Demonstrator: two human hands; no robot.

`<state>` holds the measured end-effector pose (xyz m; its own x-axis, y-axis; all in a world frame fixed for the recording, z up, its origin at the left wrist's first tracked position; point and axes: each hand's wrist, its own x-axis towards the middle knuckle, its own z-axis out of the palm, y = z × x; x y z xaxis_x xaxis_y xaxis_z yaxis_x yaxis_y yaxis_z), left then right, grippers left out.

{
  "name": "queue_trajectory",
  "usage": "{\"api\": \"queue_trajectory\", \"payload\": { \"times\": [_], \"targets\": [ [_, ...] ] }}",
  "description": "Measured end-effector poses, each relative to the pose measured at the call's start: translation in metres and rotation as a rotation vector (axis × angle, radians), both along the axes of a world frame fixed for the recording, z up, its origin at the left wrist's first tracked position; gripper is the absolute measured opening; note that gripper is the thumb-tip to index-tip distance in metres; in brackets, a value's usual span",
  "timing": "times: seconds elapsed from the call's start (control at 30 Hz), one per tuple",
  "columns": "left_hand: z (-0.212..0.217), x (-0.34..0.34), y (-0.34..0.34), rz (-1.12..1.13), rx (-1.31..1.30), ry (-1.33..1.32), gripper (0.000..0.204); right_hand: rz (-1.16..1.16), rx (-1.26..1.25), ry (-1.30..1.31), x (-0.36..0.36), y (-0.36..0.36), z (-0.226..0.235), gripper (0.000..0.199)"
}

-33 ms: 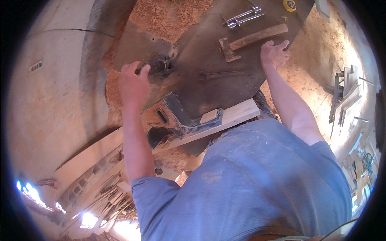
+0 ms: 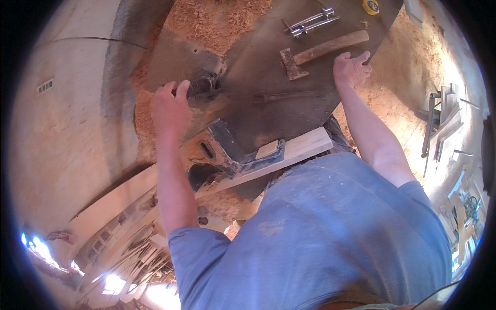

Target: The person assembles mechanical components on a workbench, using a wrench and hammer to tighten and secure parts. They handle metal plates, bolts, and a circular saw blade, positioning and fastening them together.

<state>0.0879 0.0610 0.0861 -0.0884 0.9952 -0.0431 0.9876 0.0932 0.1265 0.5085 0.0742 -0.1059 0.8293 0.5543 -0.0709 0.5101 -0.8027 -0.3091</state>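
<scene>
My left hand (image 2: 170,111) is at a black ridged knob (image 2: 203,85) on a dark metal machine table (image 2: 243,111), thumb and fingers curled round its near end. Part of the grip is hidden by the hand itself. On the table's right edge rests my right hand (image 2: 351,71), thumb and forefinger spread, the other fingers bent, nothing seen in it. Just left of it lies a hammer (image 2: 293,64) with a worn wooden handle. Closer to me stands a dusty metal bracket (image 2: 219,142) with slots, beside a pale wooden board (image 2: 310,144).
Sawdust (image 2: 222,20) is heaped at the far side. Two chrome bar handles (image 2: 312,23) and a yellow tape measure (image 2: 371,6) lie on the far right of the table. A flat dark bar (image 2: 289,95) lies mid-table. Wood scraps (image 2: 147,253) fill the lower left.
My left hand has shifted slightly left, its thumb raised a little at the knob. My right hand stays at the table edge.
</scene>
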Motion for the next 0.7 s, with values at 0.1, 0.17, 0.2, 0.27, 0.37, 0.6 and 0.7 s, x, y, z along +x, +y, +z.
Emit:
{"api": "queue_trajectory", "payload": {
  "times": [0.1, 0.17, 0.2, 0.27, 0.37, 0.6, 0.7],
  "targets": [
    [0.010, 0.008, 0.008, 0.108, -0.278, 0.069, 0.018, -0.007, 0.009, 0.000, -0.002, 0.001, 0.002, 0.078],
    [0.002, -0.009, 0.002, -0.058, -0.220, 0.067, 0.021, -0.006, 0.011, 0.007, -0.004, 0.000, 0.004, 0.078],
    [-0.006, -0.020, -0.001, -0.185, -0.131, -0.015, 0.022, 0.002, 0.012, 0.006, -0.004, -0.001, 0.004, 0.078],
    [-0.015, -0.030, -0.001, -0.443, 0.059, -0.181, 0.025, 0.012, 0.020, 0.004, -0.004, 0.000, 0.005, 0.077],
    [-0.013, -0.015, -0.005, -0.137, 0.110, -0.098, 0.021, 0.009, 0.029, 0.012, -0.003, 0.000, 0.003, 0.077],
    [-0.001, -0.013, 0.004, -0.018, -0.196, -0.037, 0.030, 0.019, 0.017, 0.031, -0.003, -0.001, 0.007, 0.078],
    [-0.012, -0.027, -0.004, -0.297, 0.030, -0.156, 0.032, 0.015, 0.013, 0.033, -0.004, 0.001, 0.007, 0.078]
  ]
}}
